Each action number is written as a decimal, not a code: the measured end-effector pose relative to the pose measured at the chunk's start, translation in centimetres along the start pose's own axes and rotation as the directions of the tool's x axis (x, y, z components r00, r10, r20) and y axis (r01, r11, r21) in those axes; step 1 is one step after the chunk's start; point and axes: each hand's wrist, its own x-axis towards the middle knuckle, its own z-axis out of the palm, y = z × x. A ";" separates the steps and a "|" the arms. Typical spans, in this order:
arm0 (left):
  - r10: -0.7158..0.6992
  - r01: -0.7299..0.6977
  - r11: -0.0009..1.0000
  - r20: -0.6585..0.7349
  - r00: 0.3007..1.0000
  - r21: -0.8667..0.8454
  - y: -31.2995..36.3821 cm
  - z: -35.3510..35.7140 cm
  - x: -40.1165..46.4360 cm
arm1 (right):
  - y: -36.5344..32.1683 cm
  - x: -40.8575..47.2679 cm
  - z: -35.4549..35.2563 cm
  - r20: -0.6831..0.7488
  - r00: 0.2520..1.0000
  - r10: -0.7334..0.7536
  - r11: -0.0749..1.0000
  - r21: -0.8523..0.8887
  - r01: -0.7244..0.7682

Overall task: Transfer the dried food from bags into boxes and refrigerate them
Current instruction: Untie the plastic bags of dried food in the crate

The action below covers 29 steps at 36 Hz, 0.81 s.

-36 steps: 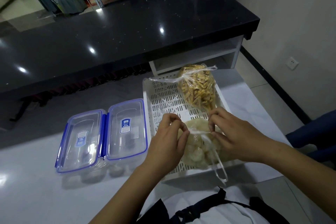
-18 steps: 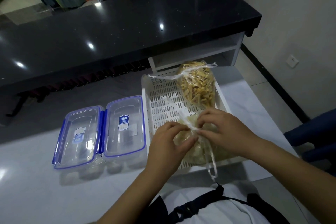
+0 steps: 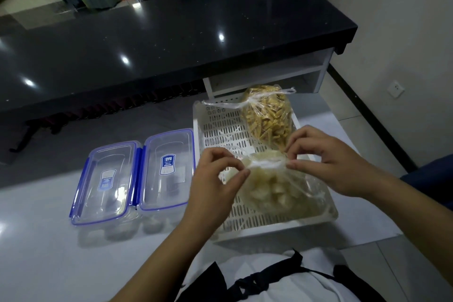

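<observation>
A clear bag of pale dried pieces [image 3: 272, 186] lies in the near half of a white perforated tray [image 3: 220, 130]. My left hand [image 3: 215, 179] pinches the left side of the bag's mouth. Opposite it, my right hand [image 3: 326, 162] pinches the right side, and the mouth is stretched between them. Behind, a tied clear bag of yellow dried strips [image 3: 267, 117] lies in the tray's far right part. Two lidded clear boxes with blue clips stand left of the tray: one [image 3: 169, 169] beside it, the other [image 3: 105, 181] further left.
Everything sits on a glossy white table [image 3: 49, 252]. A long black counter [image 3: 171, 32] runs across behind it, with a white shelf unit [image 3: 264, 76] underneath. A wall with a socket [image 3: 396, 88] is at the right. A blue seat [image 3: 431, 171] is by my right forearm.
My hands have moved apart, and the pale bag's neck, bunched at the knot before, now spreads open between them. The loose ties no longer hang over the tray's front edge.
</observation>
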 end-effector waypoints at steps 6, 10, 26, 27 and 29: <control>0.077 -0.076 0.997 -0.160 0.984 0.013 0.0 -1.9 -0.6 | -0.9 -0.3 -1.2 -0.124 0.988 -0.093 0.993 0.059 0.101; 0.004 -0.001 1.000 -0.093 0.996 0.029 -1.5 -1.0 -1.3 | 1.2 -0.9 0.5 -0.064 0.998 0.009 0.998 -0.063 -0.013; 0.235 -0.267 0.951 0.202 0.951 0.154 -1.7 0.9 0.1 | 0.3 -1.0 4.3 -0.020 0.998 -0.067 0.962 -0.267 0.059; 0.259 -0.310 0.927 0.235 0.937 0.212 -1.5 1.1 0.7 | 0.0 -0.8 4.6 -0.008 0.998 -0.063 0.946 -0.318 0.057; 0.294 -0.372 0.878 0.272 0.916 0.301 -1.2 1.2 1.7 | -0.2 -0.4 5.0 0.011 0.999 -0.033 0.917 -0.397 0.034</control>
